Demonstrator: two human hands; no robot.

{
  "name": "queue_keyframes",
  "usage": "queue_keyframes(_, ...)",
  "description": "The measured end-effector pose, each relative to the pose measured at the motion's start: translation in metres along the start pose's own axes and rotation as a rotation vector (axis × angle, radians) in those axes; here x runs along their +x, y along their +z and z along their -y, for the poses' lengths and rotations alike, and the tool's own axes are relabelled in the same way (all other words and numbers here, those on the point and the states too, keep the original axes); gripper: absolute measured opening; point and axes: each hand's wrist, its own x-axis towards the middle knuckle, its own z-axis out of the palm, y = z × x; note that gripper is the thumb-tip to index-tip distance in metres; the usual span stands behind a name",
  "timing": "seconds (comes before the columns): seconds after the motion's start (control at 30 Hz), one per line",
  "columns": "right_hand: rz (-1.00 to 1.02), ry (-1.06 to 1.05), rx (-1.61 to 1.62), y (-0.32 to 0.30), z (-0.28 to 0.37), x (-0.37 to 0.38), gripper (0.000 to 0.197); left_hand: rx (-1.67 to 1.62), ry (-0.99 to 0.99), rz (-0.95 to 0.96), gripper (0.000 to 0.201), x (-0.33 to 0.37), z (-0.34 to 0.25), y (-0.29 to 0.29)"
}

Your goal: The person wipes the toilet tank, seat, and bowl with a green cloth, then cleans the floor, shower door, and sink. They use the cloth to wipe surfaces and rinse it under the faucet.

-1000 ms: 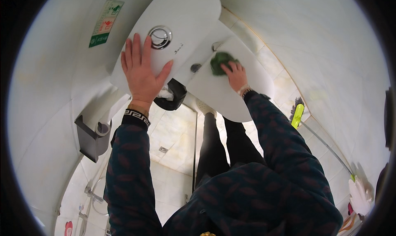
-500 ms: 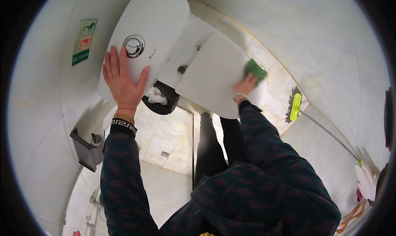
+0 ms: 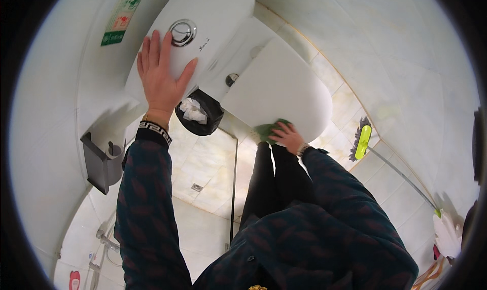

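My left hand (image 3: 163,79) lies flat with spread fingers on top of the white toilet tank (image 3: 213,11), its fingertips beside the round chrome flush button (image 3: 182,32). My right hand (image 3: 288,138) presses a green cloth (image 3: 271,130) against the near edge of the closed white toilet lid (image 3: 284,87). Part of the cloth hangs past that edge, above my legs. Its fingers are partly bent over the cloth.
A black-lined bin (image 3: 208,118) with white tissues stands left of the toilet. A grey paper holder (image 3: 103,160) juts from the left wall. At right, a lime-green brush (image 3: 362,142) on a long pole leans near white gloves (image 3: 447,234). A drain (image 3: 197,187) is in the tiled floor.
My right hand has moved the green cloth from the lid's far right edge to its near edge, closer to my legs. My left hand stays on the tank; the view has shifted slightly.
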Motion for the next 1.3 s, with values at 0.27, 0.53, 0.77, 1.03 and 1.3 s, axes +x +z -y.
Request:
queue_keyframes(0.27, -0.135, 0.411, 0.139, -0.026, -0.053, 0.007, 0.042, 0.050, 0.082, -0.068, 0.054, -0.003, 0.000, 0.006)
queue_keyframes(0.53, 0.025, 0.566, 0.119, -0.036, -0.037, 0.038, 0.034, 0.189, 0.104, 0.005, 0.045, 0.005, -0.005, 0.005)
queue_keyframes(0.77, 0.048, 0.551, 0.145, -0.037, -0.043, 0.035, 0.035, 0.175, 0.098, 0.017, 0.032, 0.019, -0.004, 0.007)
queue_keyframes(1.03, -0.008, 0.322, -0.012, -0.038, -0.060, 0.000, 0.053, 0.133, 0.003, -0.008, 0.039, 0.012, -0.022, 0.002)
queue_keyframes(1.3, -0.318, 0.552, -0.038, -0.064, -0.119, 0.041, 0.075, -0.231, -0.237, 0.198, 0.053, -0.154, -0.150, 0.069)
